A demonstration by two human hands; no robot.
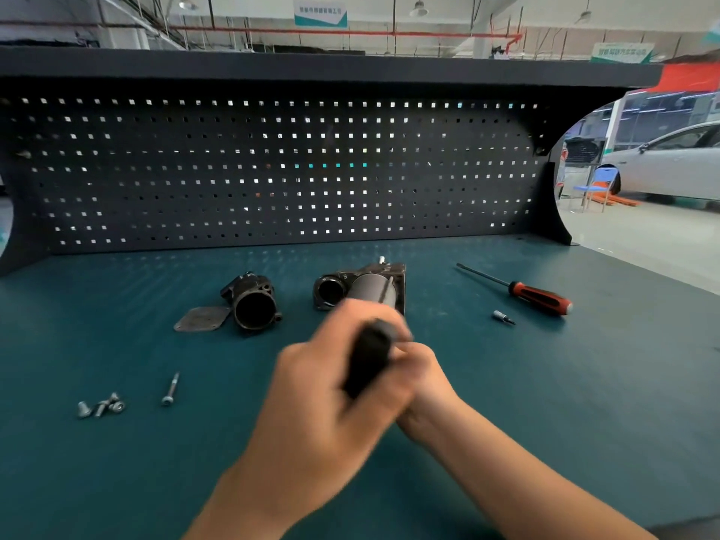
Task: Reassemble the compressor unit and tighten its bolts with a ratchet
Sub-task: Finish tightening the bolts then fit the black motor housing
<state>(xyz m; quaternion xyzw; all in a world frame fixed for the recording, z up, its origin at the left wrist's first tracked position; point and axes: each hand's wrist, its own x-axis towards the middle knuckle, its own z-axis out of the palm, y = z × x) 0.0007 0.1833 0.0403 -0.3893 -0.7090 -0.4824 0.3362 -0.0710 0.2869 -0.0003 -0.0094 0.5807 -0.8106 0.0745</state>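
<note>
While the compressor lies in separate pieces, we hold a black tool handle (370, 356) above the near middle of the bench (545, 403); we take it for the ratchet, though blur hides its head. The left grip (331, 387) is wrapped round the handle with fingers curled. The right grip (426, 370) rests against the handle's upper end, but motion blur leaves us unable to tell whether it pinches the tool or only touches it.

Beyond the hands lies the compressor body (370, 292), a grey cylinder on a dark block, with one bolt head (382, 260) showing at its far edge. Left of it, and apart from it, lies the round housing (255, 307), its open mouth toward us, with a flat cover plate (202, 318) just beside it.

Near the left front of the bench, a cluster of short bolts (102, 406) and one long bolt (170, 389) lie loose. A red-handled screwdriver (539, 297) and a small socket bit (502, 316) lie to the right.

We judge the task to be at an early stage: housing and plate are not yet joined to the body, most bolts are unfitted, and all tightening appears to remain.
</note>
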